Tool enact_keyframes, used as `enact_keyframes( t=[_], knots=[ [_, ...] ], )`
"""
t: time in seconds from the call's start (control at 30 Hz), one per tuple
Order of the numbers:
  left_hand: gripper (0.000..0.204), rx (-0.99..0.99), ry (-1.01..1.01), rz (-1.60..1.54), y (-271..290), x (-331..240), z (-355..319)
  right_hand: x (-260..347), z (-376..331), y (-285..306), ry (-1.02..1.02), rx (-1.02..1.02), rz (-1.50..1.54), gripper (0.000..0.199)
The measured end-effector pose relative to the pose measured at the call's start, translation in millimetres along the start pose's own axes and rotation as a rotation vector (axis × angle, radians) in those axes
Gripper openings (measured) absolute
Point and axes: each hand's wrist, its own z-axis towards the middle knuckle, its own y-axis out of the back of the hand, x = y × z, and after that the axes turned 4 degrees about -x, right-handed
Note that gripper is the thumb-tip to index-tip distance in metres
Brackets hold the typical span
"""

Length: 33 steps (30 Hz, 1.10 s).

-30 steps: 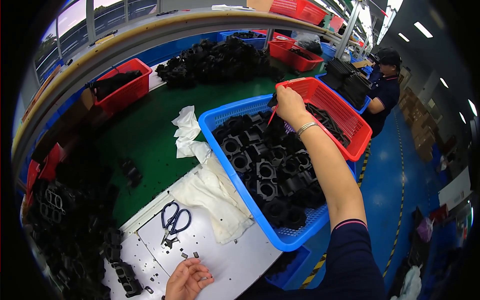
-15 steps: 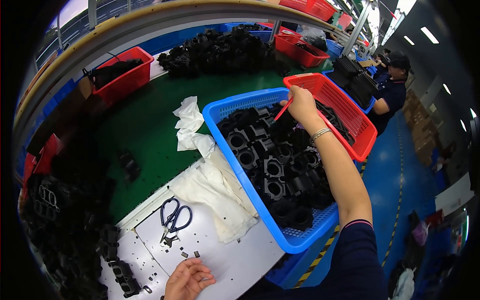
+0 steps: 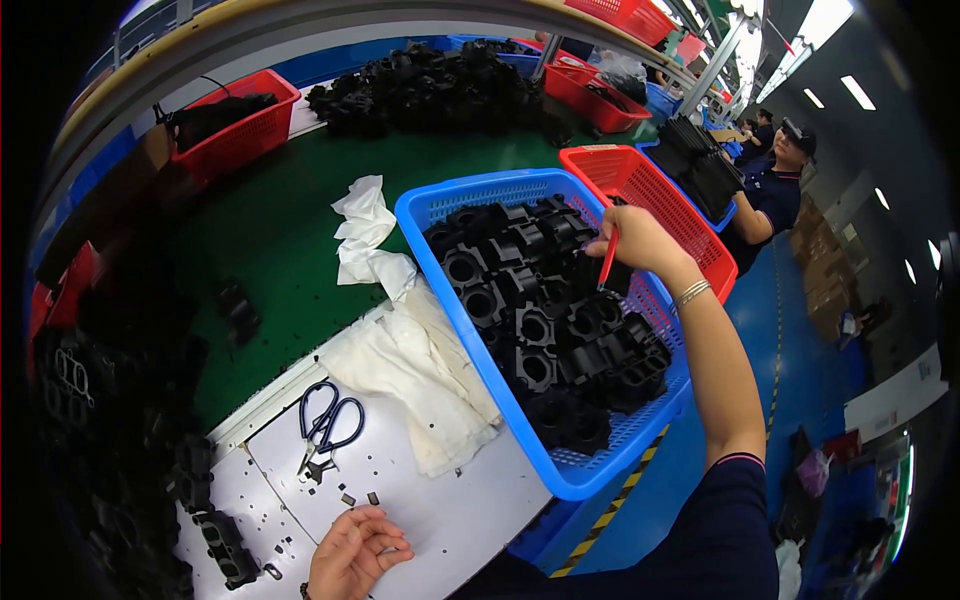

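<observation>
My right hand (image 3: 642,240) reaches over a blue plastic basket (image 3: 492,400) piled with black moulded parts (image 3: 535,325) that have round openings. Its fingers are closed on a slim red pen-shaped tool (image 3: 608,258), which points down at the pile. Whether those fingers also grip a black part beneath them is hard to make out. My left hand (image 3: 360,550) hovers low over the white tabletop (image 3: 420,515), fingers loosely curled and apart, holding nothing. Small black scraps and dark-handled scissors (image 3: 325,425) lie just beyond it.
A cream cloth (image 3: 410,380) and crumpled white paper (image 3: 362,230) lie left of the basket. Behind stands a red basket (image 3: 690,215); farther back is a heap of black parts (image 3: 430,90). More black parts (image 3: 225,545) line the left. A co-worker (image 3: 770,195) holds a loaded blue basket.
My right hand has come from the basket's far rim in over the parts, and the red tool now points more steeply down. My left hand stays over the tabletop. The view has shifted slightly.
</observation>
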Motion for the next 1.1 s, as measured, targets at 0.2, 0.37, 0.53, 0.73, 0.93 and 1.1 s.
enact_keyframes(
  t=[0.2, 0.37, 0.53, 0.73, 0.93, 1.1],
  knots=[
    [0.041, 0.008, 0.004, 0.004, -4, -1, 0, 13, -22, -16, -0.019, 0.003, -0.186, 0.014],
    [0.039, 0.03, -0.009, -0.015, -7, -1, 0, 0, -26, -15, 0.029, -0.087, -0.171, 0.026],
    [0.036, -0.068, -0.025, 0.071, -14, -2, -2, 10, -31, 22, -0.067, -0.206, 0.184, 0.026],
    [0.035, -0.072, -0.031, 0.063, -11, -2, -2, 29, -34, 2, -0.387, 0.04, 1.155, 0.029],
    [0.035, -0.083, -0.03, 0.055, -12, -1, -3, 39, -41, -16, -0.522, 0.074, 1.125, 0.026],
    [0.035, -0.075, -0.028, 0.053, -9, -2, -2, 27, -31, -14, -0.451, 0.139, 1.11, 0.027]
  ],
)
